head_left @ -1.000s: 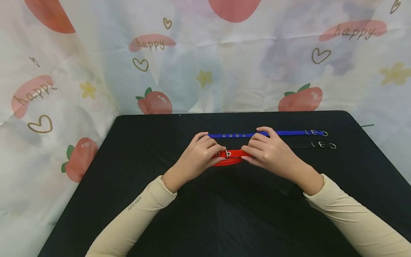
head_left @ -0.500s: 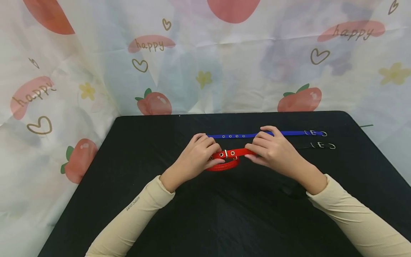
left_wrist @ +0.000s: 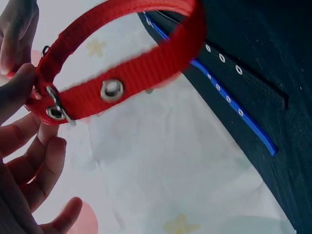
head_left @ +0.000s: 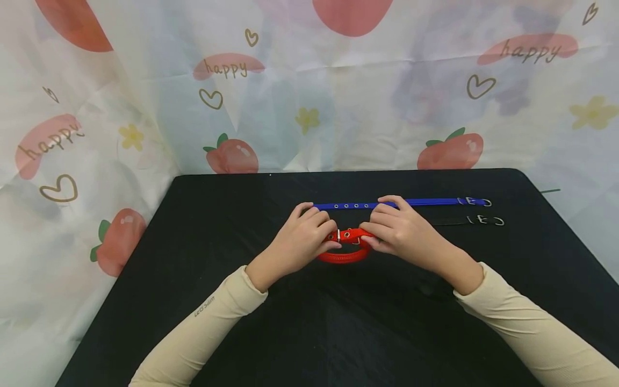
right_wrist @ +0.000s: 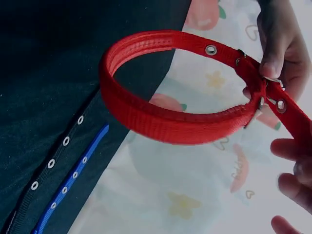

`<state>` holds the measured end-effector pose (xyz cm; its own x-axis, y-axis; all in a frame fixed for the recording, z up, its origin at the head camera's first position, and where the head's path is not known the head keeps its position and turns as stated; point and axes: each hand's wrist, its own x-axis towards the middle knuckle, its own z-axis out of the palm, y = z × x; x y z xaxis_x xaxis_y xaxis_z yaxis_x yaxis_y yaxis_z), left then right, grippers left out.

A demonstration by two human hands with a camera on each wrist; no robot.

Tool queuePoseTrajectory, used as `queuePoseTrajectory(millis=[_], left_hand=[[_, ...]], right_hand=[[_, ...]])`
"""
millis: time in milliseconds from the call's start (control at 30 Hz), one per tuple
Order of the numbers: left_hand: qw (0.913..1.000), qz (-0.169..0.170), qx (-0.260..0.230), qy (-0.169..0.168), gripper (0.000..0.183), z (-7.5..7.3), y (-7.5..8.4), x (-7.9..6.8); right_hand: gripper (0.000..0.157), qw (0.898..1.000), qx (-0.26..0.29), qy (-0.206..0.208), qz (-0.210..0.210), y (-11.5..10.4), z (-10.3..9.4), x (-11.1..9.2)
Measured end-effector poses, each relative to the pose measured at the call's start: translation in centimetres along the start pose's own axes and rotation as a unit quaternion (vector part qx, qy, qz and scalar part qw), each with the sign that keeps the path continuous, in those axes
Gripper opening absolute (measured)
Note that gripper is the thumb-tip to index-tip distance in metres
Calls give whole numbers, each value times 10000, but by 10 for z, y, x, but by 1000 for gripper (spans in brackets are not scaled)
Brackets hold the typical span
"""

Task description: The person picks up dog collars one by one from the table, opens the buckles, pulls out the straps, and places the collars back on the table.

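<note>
A red pet collar (head_left: 343, 258), bent into a loop, is held above the table between both hands. Its metal buckle (head_left: 338, 236) has the eyeleted strap through it. My left hand (head_left: 299, 241) pinches the collar just left of the buckle. On the other side, my right hand (head_left: 403, 230) pinches the red strap between thumb and fingers. The right wrist view shows the round loop whole, with an eyelet (right_wrist: 210, 50) near the buckle. The left wrist view has the left thumb (left_wrist: 22, 90) pressed on the collar by the buckle.
Behind the hands, a blue collar (head_left: 435, 202) lies stretched flat on the black table (head_left: 271, 333). A black collar (head_left: 483, 219) lies in front of it, partly hidden by my right hand. A printed cloth backdrop (head_left: 358, 118) rises beyond the table's far edge.
My right hand first moved right, drawing out more of the red strap, then came back left. The loop now hangs lower and wider. My left hand shifted slightly.
</note>
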<state>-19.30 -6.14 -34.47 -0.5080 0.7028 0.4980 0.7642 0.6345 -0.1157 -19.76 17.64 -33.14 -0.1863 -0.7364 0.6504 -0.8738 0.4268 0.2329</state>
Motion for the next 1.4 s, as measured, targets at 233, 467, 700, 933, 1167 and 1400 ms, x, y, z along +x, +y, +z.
queuePoseTrajectory(millis=[233, 467, 700, 933, 1167, 1400], left_hand=[[9996, -93, -108, 247, 23, 0, 1, 0], [9981, 18, 361, 501, 23, 2, 0, 0], [9911, 385, 990, 803, 26, 6, -1, 0], [9917, 410, 891, 835, 26, 6, -2, -2], [9923, 217, 294, 1185, 26, 1, -1, -2], [9927, -18, -239, 1184, 27, -3, 1, 2]], right_hand=[[48, 9993, 355, -106, 101, 0, -4, -3], [49, 9995, 193, -213, 147, 1, -3, -3], [47, 9997, 74, -51, 214, 0, 2, -2], [45, 9997, 168, 28, 177, -1, 3, 1], [48, 9994, 198, -190, 188, -2, 6, -2], [48, 9994, 161, -162, 262, -3, 10, -3]])
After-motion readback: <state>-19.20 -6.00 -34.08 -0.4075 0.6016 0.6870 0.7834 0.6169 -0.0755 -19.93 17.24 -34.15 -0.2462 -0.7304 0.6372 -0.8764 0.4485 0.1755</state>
